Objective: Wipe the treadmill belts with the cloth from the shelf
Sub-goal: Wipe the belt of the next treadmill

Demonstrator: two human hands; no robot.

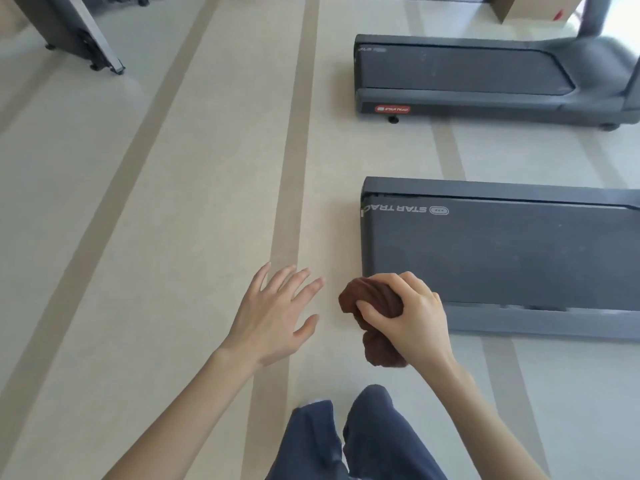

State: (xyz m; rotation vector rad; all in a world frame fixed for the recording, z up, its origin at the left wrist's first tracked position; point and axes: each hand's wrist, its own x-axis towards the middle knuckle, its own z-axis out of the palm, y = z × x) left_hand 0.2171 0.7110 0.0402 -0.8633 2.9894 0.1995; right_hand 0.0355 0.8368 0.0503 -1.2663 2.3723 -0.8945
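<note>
My right hand (412, 317) grips a bunched brown cloth (375, 308), held just off the near left corner of the closer treadmill. That treadmill's dark belt (512, 251) fills the right side, with the words STAR TRAC printed at its end. A second treadmill's belt (460, 69) lies farther back at the upper right. My left hand (273, 320) hovers above the floor to the left of the cloth, fingers spread and holding nothing.
Beige floor with darker stripes (294, 168) spreads across the left and middle. A grey machine base on small feet (83, 39) stands at the upper left. A cardboard box (533, 6) sits behind the far treadmill. My legs in dark trousers (349, 438) are at the bottom.
</note>
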